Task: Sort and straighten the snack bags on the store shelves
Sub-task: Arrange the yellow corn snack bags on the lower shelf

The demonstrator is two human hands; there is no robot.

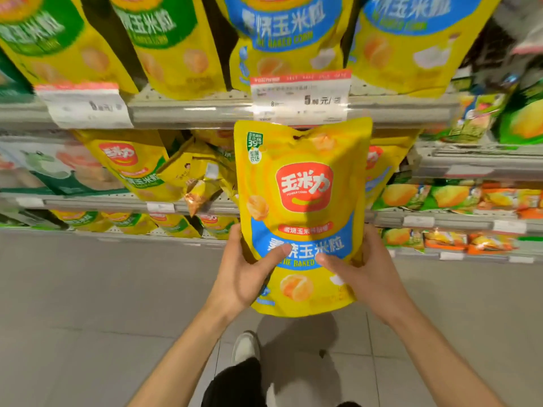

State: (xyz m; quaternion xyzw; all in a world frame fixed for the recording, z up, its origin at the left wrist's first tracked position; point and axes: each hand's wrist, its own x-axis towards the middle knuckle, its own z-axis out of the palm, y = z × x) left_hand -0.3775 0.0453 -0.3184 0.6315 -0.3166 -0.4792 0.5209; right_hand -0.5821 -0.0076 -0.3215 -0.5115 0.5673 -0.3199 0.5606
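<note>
A yellow corn-snack bag with a blue band (pixel 302 207) stands upright in the air in front of the shelves. My left hand (pixel 244 271) grips its lower left edge, thumb across the blue band. Gripping the lower right edge is my right hand (pixel 364 268), its thumb also on the front. On the top shelf stand matching blue-band bags (pixel 282 33) and green-band bags (pixel 164 39). The middle shelf holds green-band bags (pixel 129 165) and a tipped, crumpled yellow bag (pixel 199 177).
A price tag (pixel 299 96) hangs on the top shelf rail just above the held bag. Orange and green snack packs (pixel 446 198) fill the shelves at right. Grey floor tiles (pixel 88 304) lie below, with my shoe (pixel 245 346) under the bag.
</note>
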